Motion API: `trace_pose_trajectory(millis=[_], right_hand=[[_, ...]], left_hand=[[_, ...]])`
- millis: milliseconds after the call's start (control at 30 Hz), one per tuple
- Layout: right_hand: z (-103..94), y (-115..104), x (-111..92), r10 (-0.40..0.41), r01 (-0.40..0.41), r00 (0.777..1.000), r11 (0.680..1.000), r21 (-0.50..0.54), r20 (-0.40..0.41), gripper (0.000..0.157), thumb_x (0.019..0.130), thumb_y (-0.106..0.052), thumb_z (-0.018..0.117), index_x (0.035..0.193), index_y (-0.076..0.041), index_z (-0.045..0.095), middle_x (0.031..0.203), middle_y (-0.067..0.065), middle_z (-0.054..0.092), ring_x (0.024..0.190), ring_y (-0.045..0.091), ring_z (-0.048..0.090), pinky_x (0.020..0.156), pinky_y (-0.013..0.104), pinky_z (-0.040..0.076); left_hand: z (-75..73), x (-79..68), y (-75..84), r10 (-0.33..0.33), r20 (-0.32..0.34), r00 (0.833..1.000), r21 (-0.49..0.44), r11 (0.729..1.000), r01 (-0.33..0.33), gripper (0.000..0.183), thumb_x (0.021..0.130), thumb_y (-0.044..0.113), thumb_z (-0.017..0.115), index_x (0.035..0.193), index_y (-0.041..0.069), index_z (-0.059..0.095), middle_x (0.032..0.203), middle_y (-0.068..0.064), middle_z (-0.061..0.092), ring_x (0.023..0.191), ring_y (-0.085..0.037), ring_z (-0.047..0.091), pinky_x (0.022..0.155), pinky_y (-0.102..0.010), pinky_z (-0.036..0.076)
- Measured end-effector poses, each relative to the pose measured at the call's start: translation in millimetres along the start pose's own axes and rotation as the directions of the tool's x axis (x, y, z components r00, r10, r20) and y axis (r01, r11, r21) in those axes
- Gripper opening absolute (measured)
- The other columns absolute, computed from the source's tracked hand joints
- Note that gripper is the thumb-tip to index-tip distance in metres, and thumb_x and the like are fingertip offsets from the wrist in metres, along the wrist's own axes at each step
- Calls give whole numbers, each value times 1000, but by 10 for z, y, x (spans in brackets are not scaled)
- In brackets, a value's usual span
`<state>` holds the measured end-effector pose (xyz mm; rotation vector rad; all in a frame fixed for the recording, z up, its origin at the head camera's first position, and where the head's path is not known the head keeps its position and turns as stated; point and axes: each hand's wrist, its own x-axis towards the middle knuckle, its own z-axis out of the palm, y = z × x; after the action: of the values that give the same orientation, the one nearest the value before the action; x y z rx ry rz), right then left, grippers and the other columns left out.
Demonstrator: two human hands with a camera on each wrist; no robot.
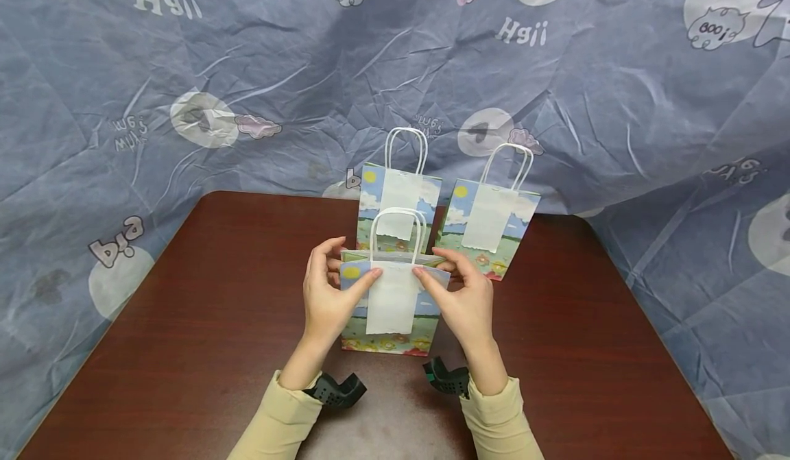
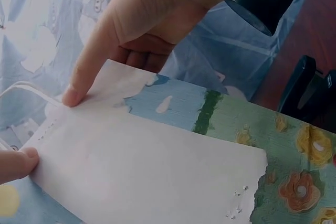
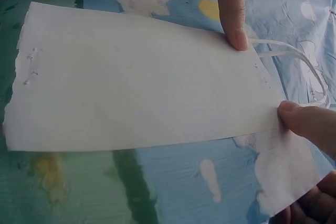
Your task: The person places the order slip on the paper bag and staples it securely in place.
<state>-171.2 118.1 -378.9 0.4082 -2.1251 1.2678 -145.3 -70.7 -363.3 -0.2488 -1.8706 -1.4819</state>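
Both hands hold the upper edge of a paper gift bag (image 1: 354, 323) printed with sky, grass and flowers. A white paper panel (image 1: 391, 302) covers the middle of its front, and white handles (image 1: 398, 211) rise above its top. My left hand (image 1: 327, 295) pinches the left side, thumb on the front near the handle and fingers behind. The right hand (image 1: 469, 299) pinches the right side the same way. In the left wrist view, the right thumb presses the panel's (image 2: 152, 166) top corner. In the right wrist view, both thumbs rest by the panel's (image 3: 131, 82) handle end.
Two matching bags stand behind: one paper bag (image 1: 370, 203) straight back, another paper bag (image 1: 518, 220) to the right. They rest on a dark red-brown table (image 1: 216, 309). A blue printed cloth (image 1: 278, 69) hangs behind and at the sides. Black wrist mounts (image 1: 338, 390) sit on both wrists.
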Motion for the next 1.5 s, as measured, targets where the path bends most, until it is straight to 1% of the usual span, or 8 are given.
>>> trace_pose_trajectory(millis=[267, 467, 600, 767, 900, 1100, 1367, 1500], right_hand=[[8, 2, -4, -27, 27, 999, 999, -21, -40, 25, 72, -20, 83, 93, -12, 72, 67, 0, 43, 50, 6, 31, 46, 22, 30], [31, -4, 3, -36, 35, 996, 999, -19, -76, 22, 68, -14, 86, 84, -11, 71, 79, 7, 45, 74, 17, 41, 61, 28, 34], [3, -149, 30, -45, 48, 997, 998, 49, -55, 22, 67, -1, 83, 81, 0, 67, 88, 17, 55, 87, 28, 49, 73, 37, 38], [-49, -324, 50, -19, 18, 1000, 995, 100, 8, 20, 71, 6, 78, 83, 5, 62, 71, 15, 56, 56, 13, 39, 55, 28, 35], [-67, -312, 59, -18, 12, 999, 991, 135, 39, 19, 73, 5, 76, 84, 4, 61, 59, 8, 44, 47, 4, 18, 43, 27, 21], [-77, -299, 54, 2, -13, 998, 987, 163, 65, 18, 74, 5, 76, 84, 6, 61, 68, 11, 54, 49, 3, 18, 44, 28, 21], [-103, -288, 62, 21, -42, 994, 980, 196, 108, 18, 75, 5, 75, 87, 8, 61, 72, 12, 56, 48, 6, 22, 46, 28, 26], [-142, -262, 75, 33, -63, 990, 975, 211, 139, 17, 77, 6, 73, 91, 7, 64, 72, 10, 56, 46, 6, 28, 47, 25, 31]], left_hand=[[21, 0, 2, 43, -29, 999, 60, 997, -41, 42, 62, -2, 85, 96, -5, 61, 78, -20, 44, 61, -31, 36, 57, -15, 24], [33, -2, -25, 62, -37, 997, 54, 997, -60, 37, 61, -2, 85, 89, -6, 61, 90, -22, 52, 79, -34, 46, 70, -21, 33], [33, 7, -76, 27, 19, 999, -78, 997, -25, 35, 66, -6, 81, 91, -9, 57, 99, -22, 61, 91, -32, 57, 74, -28, 40], [15, 15, -152, -62, 103, 993, -223, 971, 83, 31, 72, -7, 77, 92, -10, 53, 75, -19, 65, 47, -14, 43, 42, -22, 31], [-5, 26, -187, -93, 149, 984, -251, 959, 129, 25, 73, -6, 76, 92, -8, 59, 56, -15, 56, 40, -10, 35, 37, -23, 28], [-16, 35, -211, -88, 165, 982, -234, 964, 126, 17, 74, -5, 76, 88, -7, 68, 46, -6, 40, 38, -9, 22, 36, -22, 20], [-20, 38, -220, -97, 200, 975, -298, 942, 155, 14, 74, -9, 74, 86, -9, 67, 69, -18, 64, 48, -27, 56, 46, -23, 47], [-26, 42, -222, -91, 200, 976, -310, 939, 150, 14, 73, -11, 74, 85, -9, 66, 67, -17, 63, 49, -18, 56, 46, -23, 47]])
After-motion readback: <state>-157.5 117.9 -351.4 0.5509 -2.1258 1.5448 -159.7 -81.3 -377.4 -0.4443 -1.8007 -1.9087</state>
